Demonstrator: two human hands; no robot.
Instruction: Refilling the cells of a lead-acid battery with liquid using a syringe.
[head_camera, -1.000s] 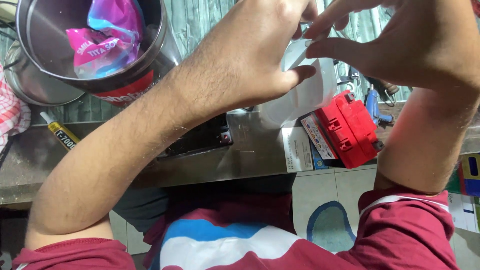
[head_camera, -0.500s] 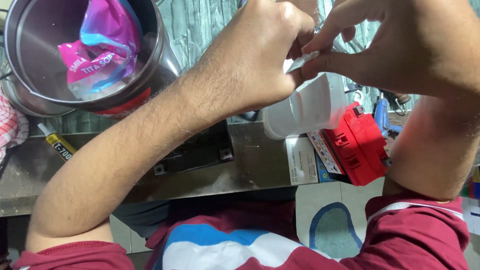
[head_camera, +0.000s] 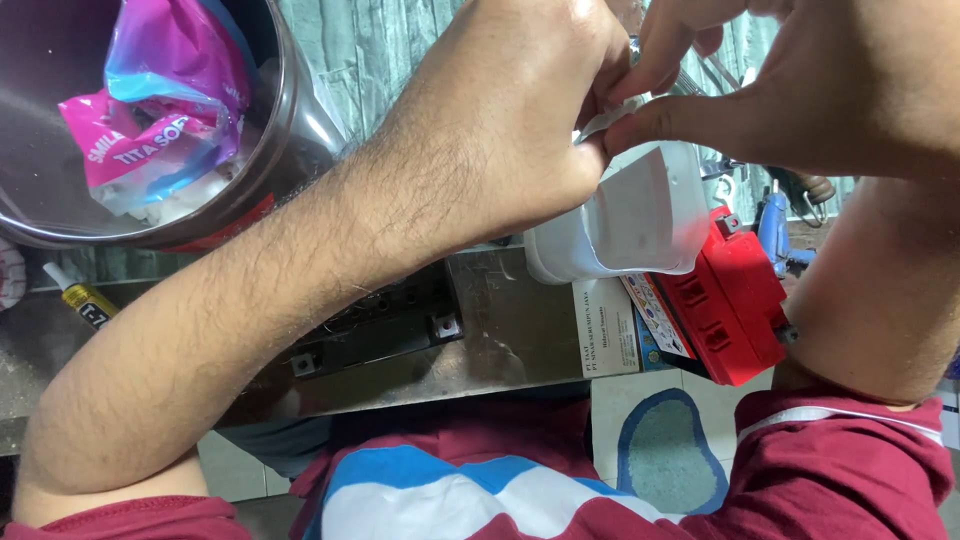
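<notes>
Both hands meet at the top of the frame. The left hand (head_camera: 520, 110) is curled into a closed fist, its fingers pressed against a small pale strip (head_camera: 605, 120) at the centre top. The right hand (head_camera: 840, 80), upper right, pinches that same strip between thumb and forefinger — so both hands grip it, touching each other there. What the strip is made of cannot be told.

Just below the hands, right of centre, a white plastic container (head_camera: 630, 225) lies tilted on its side, its open mouth turned toward the upper right. It rests against a red boxy device (head_camera: 735, 305) beside a printed white carton (head_camera: 608, 335).

The counter (head_camera: 500, 330) is a worn grey metal-looking slab running across the middle of the frame, with a black bracket-like part (head_camera: 385, 330) lying on it under the left forearm. In the upper left a large steel pot (head_camera: 150, 120) holds a crumpled pink and blue plastic wrapper (head_camera: 160, 110). A yellow glue tube (head_camera: 80, 300) lies at the left edge. Behind the counter is a green ribbed wall (head_camera: 390, 50). A blue glue gun (head_camera: 775, 225) sits at the right — partly hidden by the right arm. Below the counter edge, pale floor tiles (head_camera: 610, 420) and a blue-rimmed mat (head_camera: 670, 455) show.
</notes>
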